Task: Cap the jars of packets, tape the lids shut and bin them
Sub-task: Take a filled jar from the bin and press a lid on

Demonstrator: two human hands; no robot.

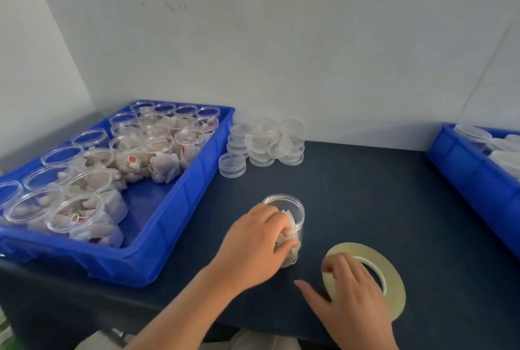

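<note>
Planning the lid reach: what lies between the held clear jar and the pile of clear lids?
Head view: only bare dark blue tabletop between clear plastic jar and clear round lids.

Clear jar [297, 210] upright on table [365, 195], uncapped, white packets [290, 223] inside. Tape roll [394, 283] lies flat, just right of it. Clear lids [267, 142] stacked behind; blue bin [168, 209] at left holds more uncapped jars [92, 180].
</note>
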